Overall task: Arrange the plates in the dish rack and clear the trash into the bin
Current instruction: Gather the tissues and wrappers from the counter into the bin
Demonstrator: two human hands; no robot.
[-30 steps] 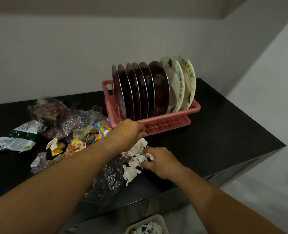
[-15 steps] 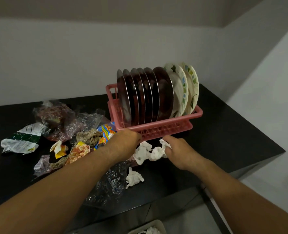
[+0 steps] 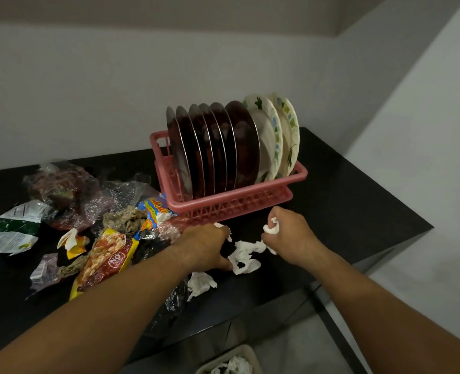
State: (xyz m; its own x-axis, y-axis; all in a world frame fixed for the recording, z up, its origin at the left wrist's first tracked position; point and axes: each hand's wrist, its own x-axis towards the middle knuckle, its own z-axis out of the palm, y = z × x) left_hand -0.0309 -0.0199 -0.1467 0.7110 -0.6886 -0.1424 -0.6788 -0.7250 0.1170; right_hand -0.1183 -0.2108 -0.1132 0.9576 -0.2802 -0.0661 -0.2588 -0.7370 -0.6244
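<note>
Several plates (image 3: 223, 147) upright in pink dish rack (image 3: 237, 203), toward far right corner of desk (image 3: 345, 211). Right hand (image 3: 291, 238): fingers curled round tissue wad (image 3: 272, 229). Left hand (image 3: 204, 247): fingers tucked under, hold cannot tell. Loose tissue (image 3: 243, 256) between hands. Wrappers (image 3: 104, 255) toward left edge. Bin (image 3: 239, 349) below near edge.

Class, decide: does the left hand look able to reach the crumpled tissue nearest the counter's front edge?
Probably yes: the tissue lies uncovered right beside the left hand, with nothing between them.
</note>
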